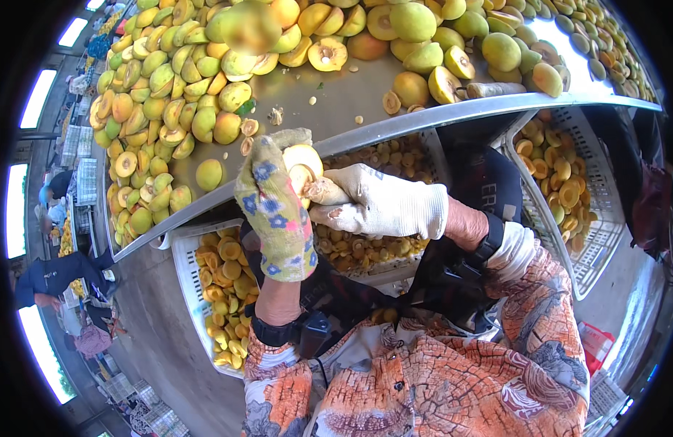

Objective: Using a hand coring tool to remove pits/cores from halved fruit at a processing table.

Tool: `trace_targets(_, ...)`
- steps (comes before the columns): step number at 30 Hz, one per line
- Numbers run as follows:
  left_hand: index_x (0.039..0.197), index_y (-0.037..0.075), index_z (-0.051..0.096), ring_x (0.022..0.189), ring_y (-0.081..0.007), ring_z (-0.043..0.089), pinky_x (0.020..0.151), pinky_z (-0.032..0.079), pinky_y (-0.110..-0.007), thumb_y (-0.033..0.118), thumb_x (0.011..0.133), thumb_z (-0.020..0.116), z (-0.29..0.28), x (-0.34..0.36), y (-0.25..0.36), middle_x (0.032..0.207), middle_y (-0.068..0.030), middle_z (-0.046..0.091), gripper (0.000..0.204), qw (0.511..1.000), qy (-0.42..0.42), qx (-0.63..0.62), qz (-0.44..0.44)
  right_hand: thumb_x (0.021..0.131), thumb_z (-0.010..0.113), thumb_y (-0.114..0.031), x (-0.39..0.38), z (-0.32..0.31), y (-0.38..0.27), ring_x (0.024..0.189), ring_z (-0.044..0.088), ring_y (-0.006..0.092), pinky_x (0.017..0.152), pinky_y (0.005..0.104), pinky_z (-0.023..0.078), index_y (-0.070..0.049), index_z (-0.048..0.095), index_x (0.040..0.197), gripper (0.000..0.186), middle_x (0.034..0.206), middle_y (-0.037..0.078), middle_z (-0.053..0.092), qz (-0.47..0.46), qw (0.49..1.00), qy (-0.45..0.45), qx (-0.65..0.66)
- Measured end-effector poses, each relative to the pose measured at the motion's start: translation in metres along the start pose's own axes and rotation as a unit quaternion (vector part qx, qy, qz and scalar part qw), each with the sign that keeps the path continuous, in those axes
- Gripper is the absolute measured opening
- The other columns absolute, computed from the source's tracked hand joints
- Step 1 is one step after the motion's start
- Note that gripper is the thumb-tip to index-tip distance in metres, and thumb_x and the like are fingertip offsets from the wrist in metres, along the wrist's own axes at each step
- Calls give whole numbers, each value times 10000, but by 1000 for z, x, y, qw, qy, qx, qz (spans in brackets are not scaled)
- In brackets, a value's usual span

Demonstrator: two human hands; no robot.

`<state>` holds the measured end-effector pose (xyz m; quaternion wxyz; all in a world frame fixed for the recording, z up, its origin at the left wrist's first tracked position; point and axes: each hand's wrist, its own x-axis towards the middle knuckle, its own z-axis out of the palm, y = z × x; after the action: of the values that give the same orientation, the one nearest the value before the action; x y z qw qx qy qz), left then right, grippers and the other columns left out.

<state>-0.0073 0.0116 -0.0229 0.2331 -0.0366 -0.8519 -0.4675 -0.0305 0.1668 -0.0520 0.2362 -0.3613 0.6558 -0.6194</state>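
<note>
Fruit halves (pixel 169 109) are piled on the metal table (pixel 336 102). Crates (pixel 198 291) are set below its edge: one left, one middle (pixel 365 255), one right (pixel 576 211). A fruit (pixel 301 166) is held between both hands (pixel 274 207), (pixel 383 207) over the middle crate.

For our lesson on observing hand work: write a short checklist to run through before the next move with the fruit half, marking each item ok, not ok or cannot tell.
1. Left hand in the flowered glove grips the fruit half: ok.
2. Right hand in the white glove is at the fruit's cut side: ok.
3. Whether the right hand holds a tool: cannot tell, the fingers hide it.
4. White basket of halves sits under the hands: ok.
5. Metal table has bare space near its edge: ok.
6. Pit already out of the fruit half: cannot tell.
</note>
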Motion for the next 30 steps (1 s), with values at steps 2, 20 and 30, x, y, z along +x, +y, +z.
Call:
trace_targets(2,985,-48,641,804,-155,626,741,496,-317,275,1005,450,1,0,-6,887,-115,671,376,996,5,68,60,932,591,-272,-5,-2,0,879,633,258,814,371,489,24,551,1138,363,978,181,663,11,1000,4,1)
trace_targets(20,1058,-6,623,850,-153,644,778,526,-276,383,1032,367,-1,19,16,941,-105,671,467,942,-65,-280,-176,931,585,-353,-16,-18,-29,487,428,26,418,182,347,-99,581,1001,264,637,-52,478,178,917,-66,349)
trace_targets(30,1181,12,580,1052,-181,588,921,468,-302,185,965,522,12,21,-8,1155,-94,622,283,956,-41,-279,-75,879,652,-225,3,-4,-30,486,452,44,427,192,363,-22,573,977,238,650,-29,505,156,910,226,312)
